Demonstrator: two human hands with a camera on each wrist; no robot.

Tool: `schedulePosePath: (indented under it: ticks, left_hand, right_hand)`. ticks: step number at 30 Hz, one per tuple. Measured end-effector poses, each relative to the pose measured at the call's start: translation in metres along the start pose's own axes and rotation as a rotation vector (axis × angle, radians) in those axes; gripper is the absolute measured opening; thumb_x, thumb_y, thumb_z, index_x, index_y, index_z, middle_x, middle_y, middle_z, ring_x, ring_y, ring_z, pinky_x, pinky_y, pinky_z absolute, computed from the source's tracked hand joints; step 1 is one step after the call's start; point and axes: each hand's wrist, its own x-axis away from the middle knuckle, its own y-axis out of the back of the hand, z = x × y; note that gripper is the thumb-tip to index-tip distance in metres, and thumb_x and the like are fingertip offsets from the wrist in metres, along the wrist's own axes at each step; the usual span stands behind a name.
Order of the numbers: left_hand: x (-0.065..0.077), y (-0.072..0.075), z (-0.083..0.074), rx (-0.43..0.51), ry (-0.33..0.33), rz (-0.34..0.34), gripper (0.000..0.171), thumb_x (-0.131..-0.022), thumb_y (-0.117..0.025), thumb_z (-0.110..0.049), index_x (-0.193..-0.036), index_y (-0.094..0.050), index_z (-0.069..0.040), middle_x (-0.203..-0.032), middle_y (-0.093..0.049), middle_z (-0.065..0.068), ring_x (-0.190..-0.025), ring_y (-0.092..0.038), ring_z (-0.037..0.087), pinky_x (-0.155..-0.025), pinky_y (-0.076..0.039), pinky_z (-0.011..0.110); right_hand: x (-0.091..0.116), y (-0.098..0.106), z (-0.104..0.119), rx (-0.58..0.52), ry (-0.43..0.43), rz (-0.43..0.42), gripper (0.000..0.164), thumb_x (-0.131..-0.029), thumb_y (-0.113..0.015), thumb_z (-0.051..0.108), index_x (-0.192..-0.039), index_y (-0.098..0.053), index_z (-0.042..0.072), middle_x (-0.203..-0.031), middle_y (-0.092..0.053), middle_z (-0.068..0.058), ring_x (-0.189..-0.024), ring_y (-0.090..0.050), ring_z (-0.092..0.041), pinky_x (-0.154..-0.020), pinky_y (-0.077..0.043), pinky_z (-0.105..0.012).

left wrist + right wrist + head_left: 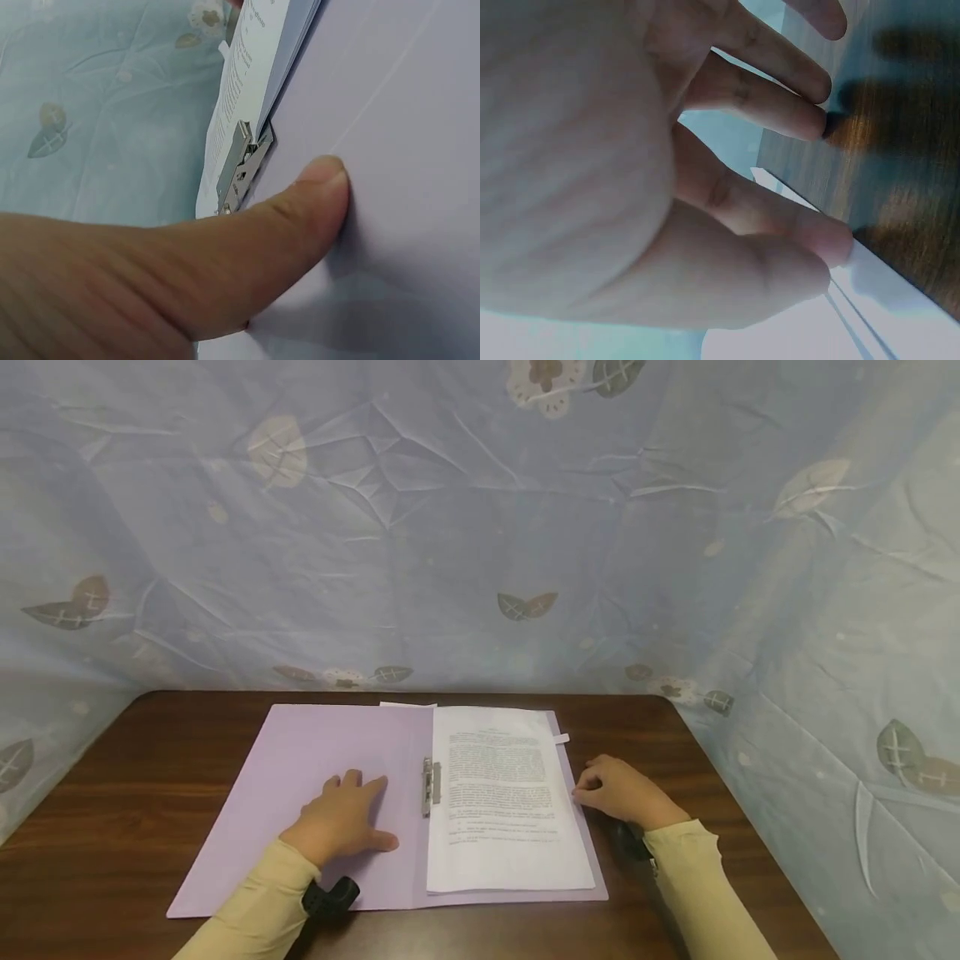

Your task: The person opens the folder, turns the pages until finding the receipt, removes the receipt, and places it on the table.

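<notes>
A lilac file folder (330, 735) lies spread flat on the table, with a metal clip (427, 787) near its fold. On its right half is a stack of printed paper sheets (498, 868). My left hand (337, 818) rests on the left cover with fingers spread. Its thumb (292, 217) points toward the fold in the left wrist view, near the clip. At the right edge of the sheets, my right hand (618, 789) pinches the paper edge between thumb and index finger (825, 236). The other fingers extend over the wood.
The dark wooden table (97, 777) shows on both sides of the folder. A small white tab (561, 738) sticks out past its right edge. Patterned cloth (450, 527) hangs behind and beside the table. Each wrist carries a black strap device (330, 897).
</notes>
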Motion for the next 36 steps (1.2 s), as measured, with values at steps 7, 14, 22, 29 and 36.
schedulePosePath:
  ticks: [7, 14, 22, 29, 36]
  left_hand:
    - [0.000, 0.004, -0.001, -0.004, -0.037, -0.014, 0.095, -0.070, -0.092, -0.050, -0.146, -0.057, -0.005, -0.139, -0.050, 0.033, -0.128, -0.046, 0.060, -0.088, -0.048, 0.073]
    - [-0.001, 0.004, 0.001, -0.013, -0.045, -0.002, 0.095, -0.070, -0.092, -0.050, -0.146, -0.056, -0.005, -0.139, -0.051, 0.032, -0.128, -0.046, 0.059, -0.088, -0.049, 0.073]
    - [-0.002, 0.001, 0.004, -0.023, -0.050, -0.002, 0.095, -0.070, -0.091, -0.051, -0.146, -0.056, -0.005, -0.137, -0.052, 0.030, -0.128, -0.047, 0.058, -0.086, -0.049, 0.074]
    - [-0.002, -0.001, 0.003, -0.020, -0.049, -0.001, 0.094, -0.071, -0.091, -0.051, -0.146, -0.057, -0.005, -0.137, -0.052, 0.030, -0.127, -0.048, 0.057, -0.084, -0.049, 0.073]
    - [-0.003, -0.002, 0.005, -0.027, -0.046, -0.008, 0.094, -0.071, -0.091, -0.051, -0.146, -0.057, -0.006, -0.135, -0.053, 0.029, -0.125, -0.049, 0.054, -0.084, -0.049, 0.073]
  right_hand:
    - [-0.002, 0.004, 0.010, 0.078, -0.066, -0.036, 0.012, -0.093, -0.076, 0.021, -0.083, -0.077, 0.015, -0.112, -0.071, -0.012, -0.105, -0.065, -0.033, -0.086, -0.054, -0.051]
    - [-0.025, 0.005, 0.021, 0.131, -0.052, -0.225, 0.017, -0.096, -0.069, 0.023, -0.098, -0.078, 0.008, -0.100, -0.070, -0.006, -0.082, -0.061, -0.021, -0.073, -0.054, -0.044]
    - [-0.078, 0.001, 0.025, 0.215, -0.015, -0.141, 0.036, -0.103, -0.058, 0.022, -0.131, -0.069, 0.003, -0.128, -0.061, -0.019, -0.115, -0.061, -0.034, -0.098, -0.052, -0.053]
    - [-0.106, -0.011, 0.014, 0.266, -0.042, -0.012, 0.049, -0.106, -0.051, 0.022, -0.148, -0.051, -0.004, -0.143, -0.048, -0.029, -0.133, -0.047, -0.043, -0.106, -0.045, -0.058]
    - [-0.115, -0.009, 0.011, 0.223, -0.063, 0.013, 0.057, -0.101, -0.056, 0.025, -0.149, -0.049, -0.005, -0.145, -0.044, -0.029, -0.135, -0.042, -0.045, -0.109, -0.042, -0.060]
